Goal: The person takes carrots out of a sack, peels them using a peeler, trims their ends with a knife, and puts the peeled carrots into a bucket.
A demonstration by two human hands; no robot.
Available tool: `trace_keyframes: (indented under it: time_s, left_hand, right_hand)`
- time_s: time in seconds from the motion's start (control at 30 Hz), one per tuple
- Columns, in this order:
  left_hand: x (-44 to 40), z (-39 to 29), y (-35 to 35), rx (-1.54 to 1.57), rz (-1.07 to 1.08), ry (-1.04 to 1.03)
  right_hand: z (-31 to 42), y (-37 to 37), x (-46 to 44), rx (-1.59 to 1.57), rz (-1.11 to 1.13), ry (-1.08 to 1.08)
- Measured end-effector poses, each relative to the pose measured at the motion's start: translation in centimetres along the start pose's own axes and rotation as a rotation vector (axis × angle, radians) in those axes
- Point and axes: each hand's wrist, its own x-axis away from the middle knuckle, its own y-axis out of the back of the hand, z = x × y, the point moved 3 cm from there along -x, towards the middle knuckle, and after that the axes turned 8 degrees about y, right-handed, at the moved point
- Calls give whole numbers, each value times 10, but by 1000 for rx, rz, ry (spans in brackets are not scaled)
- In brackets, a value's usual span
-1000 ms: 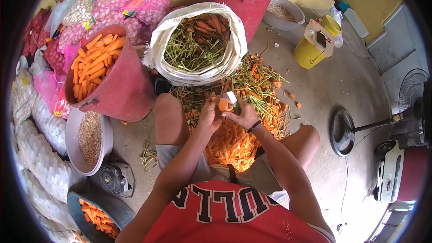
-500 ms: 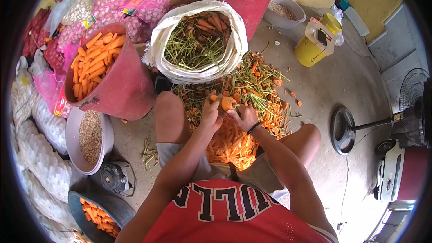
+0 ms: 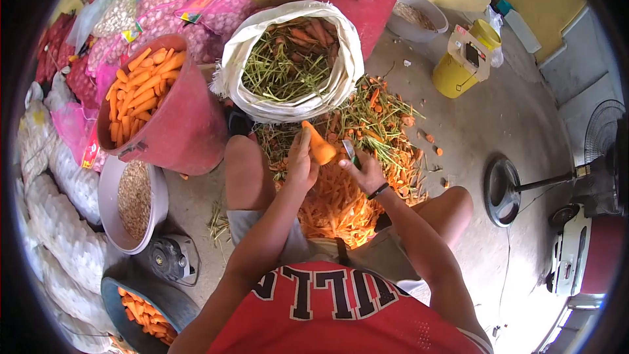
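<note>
Carrot (image 3: 318, 145) swung steeper, thick end lower right, left hand (image 3: 302, 165) grasping it, right hand (image 3: 367, 174) gripping blade (image 3: 349, 149)

Looks fwd & steeply down from wearer's head, over red jersey (image 3: 327, 308) at btm edge. Takes in L hand (image 3: 302, 160) & R hand (image 3: 364, 172) at close range nr ctr, w/ white sack (image 3: 288, 111) just beyond. Spans wide, fisheye-style, from red carrot bucket (image 3: 180, 124) on L to pedestal fan (image 3: 547, 181) on R.
</note>
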Motion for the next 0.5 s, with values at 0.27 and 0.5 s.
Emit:
trace_keyframes:
  time_s: [0.27,0.5]
  left_hand:
    - [13,13,-6,-108,24,301]
    - [21,6,-14,-67,52,363]
  right_hand:
    - [30,-5,0,285,124,210]
    - [37,-4,-6,281,98,278]
